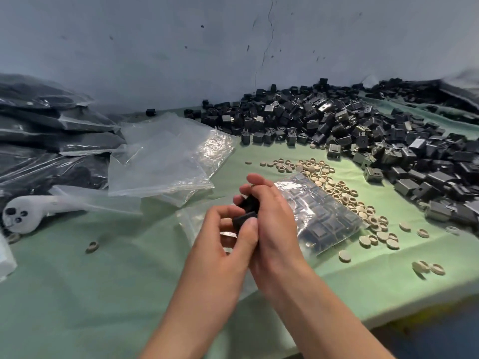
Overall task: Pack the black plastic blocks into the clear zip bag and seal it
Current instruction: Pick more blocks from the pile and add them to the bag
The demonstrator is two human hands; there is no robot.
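Black plastic blocks [245, 216], two of them, sit pinched between both hands just above the bench. The left hand [220, 239] grips the lower block between its thumb and curled fingers [223, 211]. The right hand [274, 224] curls round the upper block, with its fingertips raised over it.

Right beside the right hand, and partly under it, lies the clear zip bag [329, 216]. It is flat on the green cloth [103, 281] that covers the bench, and dark blocks already lie in rows inside it. Crumpled clear plastic shows under the hands, and I cannot tell whether the bag's mouth is open or sealed.

Along the bag's far edge and right-hand end is a scatter of small beige round caps [337, 189]. Beyond them a big loose pile of blocks [363, 130] reaches back to the grey wall [181, 47]. Any marking on the blocks is too small to read.

To the left lie empty clear bags [166, 156], and further left a stack of filled bags [51, 130]. A white handheld controller [33, 211] lies near the bench's left edge.
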